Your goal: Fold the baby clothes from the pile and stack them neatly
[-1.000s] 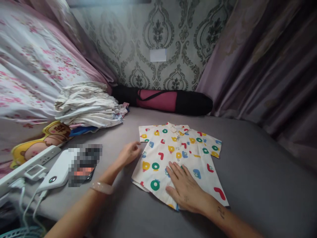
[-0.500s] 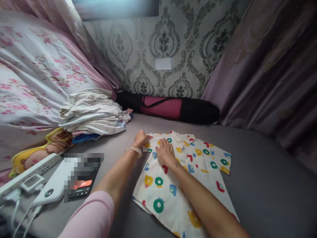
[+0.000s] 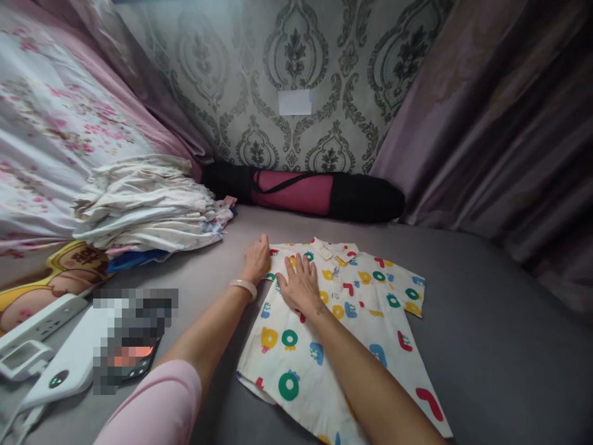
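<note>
A short-sleeved white shirt (image 3: 301, 352) with colourful letter and animal prints lies spread on the grey bed sheet, its collar (image 3: 331, 249) toward the wall. At the sleeve on the left, my left hand (image 3: 257, 258) has its fingers curled round the sleeve's edge; the fingertips are partly hidden. My right hand (image 3: 300, 285) rests flat on the upper left part of the shirt with its fingers spread. A pale bangle (image 3: 244, 286) circles my left wrist.
A pile of folded light clothes (image 3: 148, 204) sits at the left. Nearer are a power strip (image 3: 46, 315), a white power bank (image 3: 76, 355) with cables, and a partly blurred phone (image 3: 139, 358). A long black and pink bag (image 3: 296, 191) lies along the wall between curtains (image 3: 445, 123).
My right hand's fingers have spread wider on the shirt. My left hand stays at the sleeve, turned slightly. The whole view has shifted a little.
</note>
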{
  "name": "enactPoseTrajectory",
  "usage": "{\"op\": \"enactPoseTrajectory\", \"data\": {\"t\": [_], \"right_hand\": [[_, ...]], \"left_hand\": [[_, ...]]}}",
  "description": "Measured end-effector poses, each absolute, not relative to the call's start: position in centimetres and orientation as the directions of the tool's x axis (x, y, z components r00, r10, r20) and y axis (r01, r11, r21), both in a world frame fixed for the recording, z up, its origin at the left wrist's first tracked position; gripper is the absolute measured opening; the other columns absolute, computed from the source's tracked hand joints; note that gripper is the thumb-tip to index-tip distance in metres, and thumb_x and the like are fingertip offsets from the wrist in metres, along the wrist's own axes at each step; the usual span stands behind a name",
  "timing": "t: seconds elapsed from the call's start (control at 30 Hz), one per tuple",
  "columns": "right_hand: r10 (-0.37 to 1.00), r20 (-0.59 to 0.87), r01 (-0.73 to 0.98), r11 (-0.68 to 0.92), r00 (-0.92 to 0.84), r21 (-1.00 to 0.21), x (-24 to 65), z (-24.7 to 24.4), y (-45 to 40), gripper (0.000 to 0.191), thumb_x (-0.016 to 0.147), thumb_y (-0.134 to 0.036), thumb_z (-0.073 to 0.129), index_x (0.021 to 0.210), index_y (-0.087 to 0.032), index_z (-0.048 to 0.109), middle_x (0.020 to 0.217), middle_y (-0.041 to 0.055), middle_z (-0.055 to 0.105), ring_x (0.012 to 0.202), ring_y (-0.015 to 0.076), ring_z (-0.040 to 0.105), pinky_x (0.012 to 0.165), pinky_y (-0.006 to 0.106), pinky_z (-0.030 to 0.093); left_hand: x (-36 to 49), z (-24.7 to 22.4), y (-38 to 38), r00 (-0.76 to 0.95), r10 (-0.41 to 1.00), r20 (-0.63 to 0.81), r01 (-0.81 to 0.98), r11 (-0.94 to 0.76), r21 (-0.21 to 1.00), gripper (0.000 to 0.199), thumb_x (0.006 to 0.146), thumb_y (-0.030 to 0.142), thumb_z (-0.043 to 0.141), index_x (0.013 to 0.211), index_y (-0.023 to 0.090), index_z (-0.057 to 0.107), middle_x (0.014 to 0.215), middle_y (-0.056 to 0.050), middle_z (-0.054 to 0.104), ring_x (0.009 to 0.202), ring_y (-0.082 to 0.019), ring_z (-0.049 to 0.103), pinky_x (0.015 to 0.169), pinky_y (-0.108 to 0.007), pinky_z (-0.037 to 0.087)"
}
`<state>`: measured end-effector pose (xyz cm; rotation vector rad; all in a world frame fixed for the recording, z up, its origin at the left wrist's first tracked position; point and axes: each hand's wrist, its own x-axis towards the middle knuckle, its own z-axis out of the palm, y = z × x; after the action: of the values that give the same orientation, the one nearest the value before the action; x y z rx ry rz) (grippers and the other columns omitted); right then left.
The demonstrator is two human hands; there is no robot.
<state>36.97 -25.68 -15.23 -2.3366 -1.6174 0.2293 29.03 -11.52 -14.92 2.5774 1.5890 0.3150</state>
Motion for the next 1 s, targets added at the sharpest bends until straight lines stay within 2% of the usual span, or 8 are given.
{"op": "enactPoseTrajectory", "data": {"t": [0.1, 0.2, 0.33, 0.43, 0.53, 0.63, 0.83, 1.0], "right_hand": [[0.933, 0.058, 0.877, -0.310, 0.355, -0.367, 36.8, -15.4, -25.8, 0.067, 0.095, -0.058, 0.023, 0.149, -0.019, 0.029, 0.158, 0.0135, 0.017, 0.144, 0.0315, 0.007, 0.113, 0.049, -0.001], [0.945, 0.007, 0.830, -0.283, 0.326, -0.481, 37.6, -14.8, -25.5, 0.067, 0.095, -0.056, 0.024, 0.148, -0.017, 0.031, 0.157, 0.0132, 0.019, 0.145, 0.0289, 0.009, 0.114, 0.048, 0.002], [0.913, 0.095, 0.755, -0.266, 0.397, -0.599, 42.2, -12.7, -26.3, 0.058, 0.099, -0.040, 0.013, 0.144, -0.013, 0.036, 0.153, 0.0092, 0.032, 0.141, 0.0153, 0.025, 0.114, 0.031, 0.019], [0.788, 0.188, 0.747, -0.436, 0.587, -0.502, 47.6, -11.9, -29.0, 0.054, 0.098, -0.030, 0.016, 0.141, -0.008, 0.040, 0.150, 0.0116, 0.036, 0.140, 0.0175, 0.026, 0.114, 0.031, 0.017], [0.695, 0.130, 0.688, -0.635, 0.707, -0.350, 52.2, -12.9, -32.4, 0.053, 0.097, -0.031, 0.022, 0.140, -0.007, 0.041, 0.148, 0.0149, 0.038, 0.140, 0.0265, 0.025, 0.114, 0.043, 0.017], [0.702, 0.074, 0.701, -0.688, 0.708, -0.188, 54.4, -14.9, -34.8, 0.056, 0.098, -0.036, 0.022, 0.144, -0.005, 0.034, 0.151, 0.0176, 0.031, 0.142, 0.0290, 0.018, 0.113, 0.048, 0.012], [0.730, 0.140, 0.743, -0.653, 0.669, -0.145, 54.0, -15.7, -35.8, 0.058, 0.099, -0.040, 0.018, 0.144, -0.007, 0.035, 0.151, 0.0180, 0.031, 0.141, 0.0288, 0.021, 0.113, 0.049, 0.011], [0.892, 0.185, 0.910, -0.394, 0.413, -0.131, 50.5, -13.6, -38.0, 0.055, 0.098, -0.038, 0.026, 0.145, -0.011, 0.036, 0.156, 0.0137, 0.023, 0.144, 0.0255, 0.013, 0.116, 0.046, 0.006]], "left_hand": [[29.2, -14.3, -11.9, 0.428, 0.889, 0.166, 0.889, -0.446, 0.099, 0.031, 0.090, 0.007, 0.027, 0.113, 0.008, 0.049, 0.105, -0.023, 0.060, 0.091, -0.029, 0.063, 0.074, -0.036, 0.046], [29.6, -13.2, -12.6, 0.479, 0.829, 0.288, 0.863, -0.505, 0.018, 0.030, 0.088, 0.011, 0.034, 0.112, 0.006, 0.052, 0.113, -0.025, 0.056, 0.104, -0.033, 0.056, 0.084, -0.042, 0.043], [30.8, -11.7, -13.5, 0.671, 0.705, 0.227, 0.716, -0.696, 0.045, 0.030, 0.091, 0.023, 0.039, 0.114, 0.012, 0.054, 0.112, -0.019, 0.057, 0.106, -0.030, 0.053, 0.088, -0.042, 0.041], [32.0, -11.7, -14.1, 0.803, 0.582, 0.128, 0.561, -0.811, 0.165, 0.030, 0.092, 0.023, 0.039, 0.117, 0.015, 0.054, 0.113, -0.014, 0.059, 0.103, -0.025, 0.056, 0.090, -0.037, 0.042], [33.0, -13.1, -14.8, 0.863, 0.484, 0.147, 0.442, -0.862, 0.249, 0.031, 0.095, 0.027, 0.036, 0.117, 0.016, 0.055, 0.115, -0.013, 0.060, 0.108, -0.023, 0.056, 0.095, -0.035, 0.041], [33.6, -15.4, -15.7, 0.857, 0.478, 0.193, 0.432, -0.871, 0.236, 0.038, 0.096, 0.036, 0.037, 0.122, 0.013, 0.052, 0.127, -0.017, 0.054, 0.123, -0.026, 0.048, 0.104, -0.040, 0.034], [33.3, -15.7, -17.4, 0.863, 0.460, 0.210, 0.437, -0.887, 0.148, 0.054, 0.098, 0.039, 0.031, 0.139, 0.005, 0.035, 0.148, -0.024, 0.032, 0.140, -0.030, 0.027, 0.115, -0.046, 0.017], [30.3, -12.4, -20.7, 0.969, 0.215, 0.122, 0.192, -0.966, 0.174, 0.063, 0.095, 0.051, 0.035, 0.142, 0.009, 0.033, 0.151, -0.020, 0.029, 0.143, -0.029, 0.021, 0.116, -0.045, 0.012]]}}
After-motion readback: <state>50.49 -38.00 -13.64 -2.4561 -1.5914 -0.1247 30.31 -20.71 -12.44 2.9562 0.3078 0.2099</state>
